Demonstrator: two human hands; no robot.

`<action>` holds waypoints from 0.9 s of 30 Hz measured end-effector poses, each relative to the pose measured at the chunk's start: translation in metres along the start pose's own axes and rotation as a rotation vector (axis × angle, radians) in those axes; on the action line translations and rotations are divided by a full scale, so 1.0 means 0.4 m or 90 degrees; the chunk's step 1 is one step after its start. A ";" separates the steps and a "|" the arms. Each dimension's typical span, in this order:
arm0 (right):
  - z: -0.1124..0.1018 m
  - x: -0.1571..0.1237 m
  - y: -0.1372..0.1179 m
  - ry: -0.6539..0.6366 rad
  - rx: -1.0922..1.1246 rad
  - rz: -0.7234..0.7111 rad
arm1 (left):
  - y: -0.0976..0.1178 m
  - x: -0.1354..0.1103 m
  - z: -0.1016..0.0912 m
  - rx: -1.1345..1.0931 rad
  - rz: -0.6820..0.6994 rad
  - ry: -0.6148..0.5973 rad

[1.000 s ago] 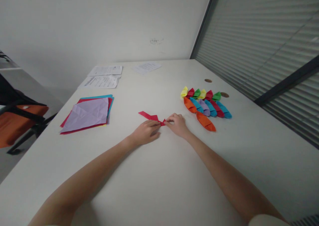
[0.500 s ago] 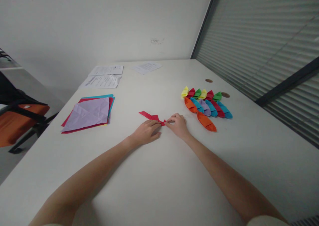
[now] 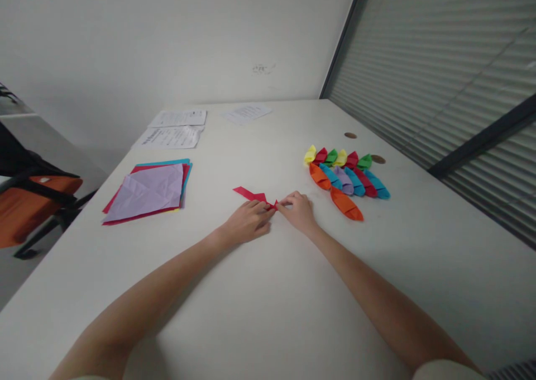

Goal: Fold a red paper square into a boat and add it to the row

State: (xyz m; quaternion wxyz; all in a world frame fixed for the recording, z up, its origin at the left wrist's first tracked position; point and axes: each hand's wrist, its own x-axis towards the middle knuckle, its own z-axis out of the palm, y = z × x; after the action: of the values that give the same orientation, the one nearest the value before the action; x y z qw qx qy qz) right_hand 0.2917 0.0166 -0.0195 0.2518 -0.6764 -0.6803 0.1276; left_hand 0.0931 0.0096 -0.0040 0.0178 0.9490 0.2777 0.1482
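Observation:
A folded red paper strip lies on the white table, its long end pointing up and left. My left hand presses its fingers down on the paper near the folded end, partly covering it. With thumb and forefinger my right hand pinches the right tip of the same paper. An orange folded paper boat shape is the closest piece to my right hand. Behind it sit rows of similar folded pieces in yellow, red, green, blue and purple.
At left lies a stack of coloured paper sheets, a creased purple one on top. Printed papers are near the back left. A window with blinds borders the right side, and an orange chair stands off the left edge.
My left fingers have shifted slightly right along the red paper, toward my right hand. My right hand keeps its pinch in nearly the same spot.

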 end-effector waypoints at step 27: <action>0.001 -0.007 -0.013 -0.003 -0.062 0.013 | 0.007 -0.006 0.002 -0.005 -0.004 0.010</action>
State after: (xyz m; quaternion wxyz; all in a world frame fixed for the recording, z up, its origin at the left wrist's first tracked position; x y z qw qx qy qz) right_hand 0.2868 0.0137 -0.0174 0.2158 -0.6946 -0.6792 0.0983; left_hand 0.0929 0.0062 -0.0049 0.0198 0.9470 0.2801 0.1562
